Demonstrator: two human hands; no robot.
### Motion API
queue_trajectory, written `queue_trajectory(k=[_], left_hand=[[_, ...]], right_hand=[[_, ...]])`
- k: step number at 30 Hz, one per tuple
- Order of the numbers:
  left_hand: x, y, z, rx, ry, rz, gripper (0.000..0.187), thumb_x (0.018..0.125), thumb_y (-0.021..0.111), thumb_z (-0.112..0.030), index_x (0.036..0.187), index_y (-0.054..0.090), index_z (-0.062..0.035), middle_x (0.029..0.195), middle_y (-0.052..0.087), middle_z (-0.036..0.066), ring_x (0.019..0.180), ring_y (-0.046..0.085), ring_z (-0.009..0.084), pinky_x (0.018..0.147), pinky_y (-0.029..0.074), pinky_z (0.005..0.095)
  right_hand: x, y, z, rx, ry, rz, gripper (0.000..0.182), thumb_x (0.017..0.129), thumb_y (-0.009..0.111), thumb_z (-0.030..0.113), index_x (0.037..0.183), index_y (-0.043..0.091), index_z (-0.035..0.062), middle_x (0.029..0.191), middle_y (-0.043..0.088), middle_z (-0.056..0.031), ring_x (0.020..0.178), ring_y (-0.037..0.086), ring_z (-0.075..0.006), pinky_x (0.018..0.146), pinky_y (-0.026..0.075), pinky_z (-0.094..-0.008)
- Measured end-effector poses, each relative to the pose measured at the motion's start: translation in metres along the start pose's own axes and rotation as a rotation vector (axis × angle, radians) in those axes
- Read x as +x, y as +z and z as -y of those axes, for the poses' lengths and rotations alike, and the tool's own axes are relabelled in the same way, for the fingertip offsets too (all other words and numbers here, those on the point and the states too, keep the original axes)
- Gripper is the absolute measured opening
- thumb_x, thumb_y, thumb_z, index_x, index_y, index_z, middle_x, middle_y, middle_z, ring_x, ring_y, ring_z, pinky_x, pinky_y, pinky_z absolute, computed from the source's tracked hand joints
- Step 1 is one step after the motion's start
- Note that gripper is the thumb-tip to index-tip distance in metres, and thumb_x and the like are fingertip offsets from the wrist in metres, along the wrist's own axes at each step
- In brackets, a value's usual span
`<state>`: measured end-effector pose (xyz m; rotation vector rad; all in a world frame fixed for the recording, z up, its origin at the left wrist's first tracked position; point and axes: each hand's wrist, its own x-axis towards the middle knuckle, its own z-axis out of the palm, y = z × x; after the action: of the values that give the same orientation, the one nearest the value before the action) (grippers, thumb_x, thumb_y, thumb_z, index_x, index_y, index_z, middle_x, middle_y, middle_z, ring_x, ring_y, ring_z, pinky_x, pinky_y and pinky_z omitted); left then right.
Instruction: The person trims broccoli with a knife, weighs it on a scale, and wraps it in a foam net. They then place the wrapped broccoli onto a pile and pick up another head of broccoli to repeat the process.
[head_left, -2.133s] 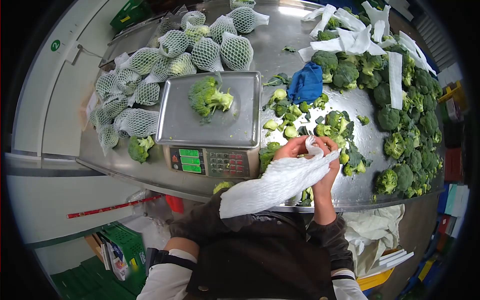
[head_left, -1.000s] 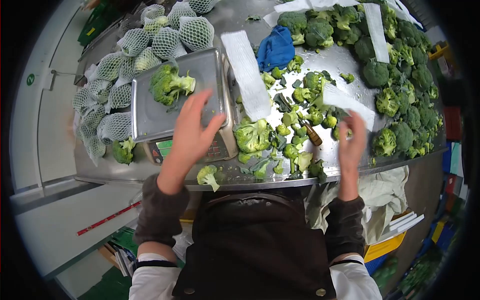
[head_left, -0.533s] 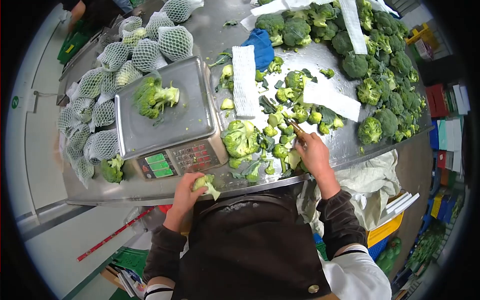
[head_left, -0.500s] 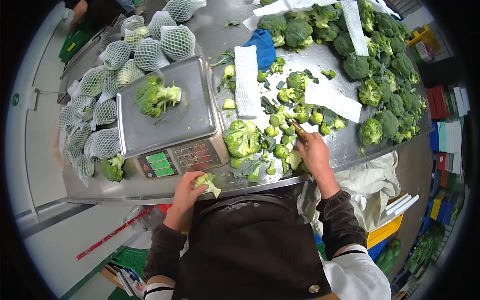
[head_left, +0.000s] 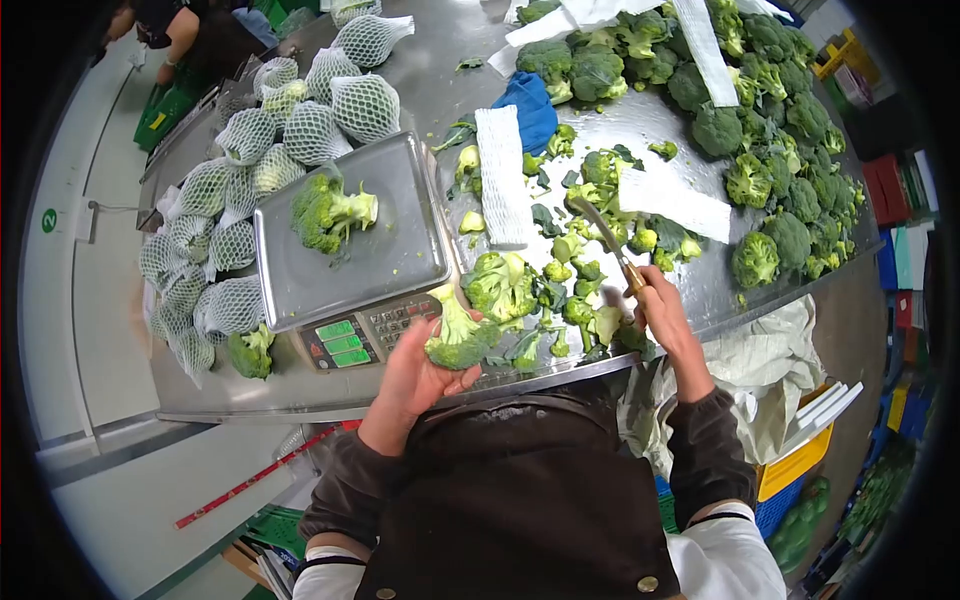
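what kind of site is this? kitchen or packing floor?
Most likely a produce packing station, not a kitchen: a steel table piled with loose broccoli, a digital weighing scale with one head on its pan, and a heap of broccoli already sleeved in foam netting, with stacked crates at the edges.

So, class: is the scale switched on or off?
On. The scale's display panel glows green below the tray, though its digits are too small to read.

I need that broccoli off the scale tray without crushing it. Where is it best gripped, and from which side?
Probably by the pale stalk: the broccoli lies on its side on the scale tray, stalk pointing toward the tray's right edge, florets toward the netted heads. Come from the right with the fingers around the stalk, which looks firm and narrow.
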<state>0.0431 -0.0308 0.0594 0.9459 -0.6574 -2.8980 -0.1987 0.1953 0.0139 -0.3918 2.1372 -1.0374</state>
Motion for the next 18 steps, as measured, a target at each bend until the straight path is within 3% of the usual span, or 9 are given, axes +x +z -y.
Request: queue_trajectory(k=[2, 3, 4, 6, 9, 12, 18], left_hand=[[0.005, -0.004, 0.003, 0.208, -0.025, 0.174, 0.044, 0.089, 0.045, -0.028, 0.125, 0.043, -0.0020, 0.106, 0.056, 0.010, 0.070, 0.055, 0.0171, 0.045, 0.037, 0.0222], [0.005, 0.007, 0.005, 0.211, -0.059, 0.073, 0.044, 0.085, 0.050, -0.020, 0.124, 0.043, -0.0014, 0.105, 0.056, 0.009, 0.070, 0.056, 0.0140, 0.045, 0.040, 0.0212], [0.005, 0.016, 0.006, 0.219, -0.070, 0.076, 0.044, 0.085, 0.050, -0.020, 0.124, 0.043, -0.0014, 0.105, 0.056, 0.009, 0.070, 0.056, 0.0140, 0.045, 0.040, 0.0212], [0.008, 0.029, 0.008, 0.259, -0.147, -0.056, 0.043, 0.085, 0.050, -0.019, 0.123, 0.044, -0.0008, 0.094, 0.058, 0.010, 0.061, 0.056, 0.0134, 0.041, 0.040, 0.0215], [0.013, 0.032, 0.007, 0.282, -0.213, 0.050, 0.038, 0.084, 0.051, -0.017, 0.117, 0.047, 0.0010, 0.083, 0.059, 0.012, 0.051, 0.054, 0.0146, 0.038, 0.040, 0.0230], [0.011, 0.046, 0.014, 0.394, -0.129, -0.084, 0.032, 0.083, 0.054, -0.015, 0.109, 0.050, 0.0030, 0.075, 0.058, 0.012, 0.043, 0.051, 0.0152, 0.034, 0.036, 0.0229], [0.010, 0.060, 0.020, 0.532, -0.173, -0.081, 0.030, 0.081, 0.058, -0.015, 0.103, 0.052, 0.0042, 0.065, 0.056, 0.010, 0.040, 0.049, 0.0131, 0.030, 0.029, 0.0199]], right_hand=[[-0.017, -0.001, 0.004, 0.195, -0.039, -0.008, 0.032, 0.083, 0.045, 0.020, 0.108, 0.050, 0.0017, 0.072, 0.056, -0.0100, 0.062, 0.055, -0.0183, 0.059, 0.045, -0.0347], [-0.024, 0.009, 0.008, 0.048, -0.241, -0.111, 0.032, 0.083, 0.047, 0.021, 0.110, 0.050, 0.0034, 0.075, 0.058, -0.0109, 0.060, 0.054, -0.0169, 0.059, 0.047, -0.0319], [-0.036, 0.012, 0.019, -0.027, -0.306, -0.101, 0.033, 0.082, 0.051, 0.022, 0.110, 0.050, 0.0054, 0.080, 0.061, -0.0115, 0.065, 0.057, -0.0165, 0.064, 0.047, -0.0300], [-0.050, 0.019, 0.044, -0.053, -0.377, 0.032, 0.032, 0.080, 0.056, 0.021, 0.108, 0.052, 0.0075, 0.081, 0.062, -0.0113, 0.068, 0.060, -0.0204, 0.064, 0.048, -0.0310], [-0.047, 0.034, 0.049, -0.249, -0.827, -0.055, 0.027, 0.075, 0.061, 0.017, 0.099, 0.053, 0.0099, 0.071, 0.059, -0.0099, 0.064, 0.060, -0.0295, 0.055, 0.047, -0.0366], [-0.052, 0.034, 0.056, -0.324, -0.731, 0.099, 0.024, 0.074, 0.061, 0.018, 0.094, 0.050, 0.0092, 0.074, 0.060, -0.0078, 0.061, 0.059, -0.0278, 0.052, 0.045, -0.0369], [-0.049, 0.031, 0.054, -0.468, -0.841, 0.146, 0.027, 0.074, 0.064, 0.024, 0.084, 0.045, 0.0085, 0.068, 0.056, -0.0076, 0.059, 0.058, -0.0307, 0.050, 0.044, -0.0398]])
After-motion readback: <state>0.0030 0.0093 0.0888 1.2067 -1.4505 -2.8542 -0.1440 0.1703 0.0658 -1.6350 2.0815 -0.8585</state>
